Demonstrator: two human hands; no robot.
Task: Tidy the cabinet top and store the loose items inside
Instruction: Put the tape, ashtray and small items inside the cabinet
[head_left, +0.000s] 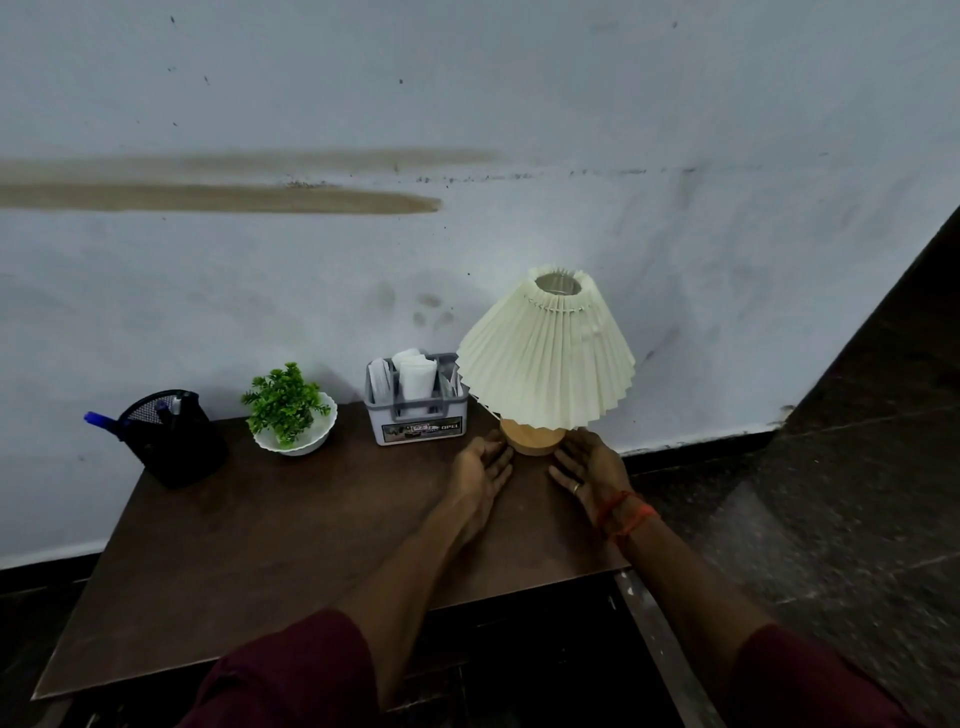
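The lamp (545, 353) stood at the table's (285, 545) back right corner by the wall, just beside the grey caddy (415, 410), which looked like a tidy spot for it. The left grip (483, 462) and right grip (587, 467) flanked its wooden base (532, 439), fingers straight and apart, clamped on nothing — seemingly to steady it or nudge it square. Whether they touched the base could not be told.

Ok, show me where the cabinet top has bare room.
Bare: the front half of the cabinet top, before the pen holder and plant bowl, left of the left hand. Crowded: back right, grey caddy beside lamp, right hand at its base.
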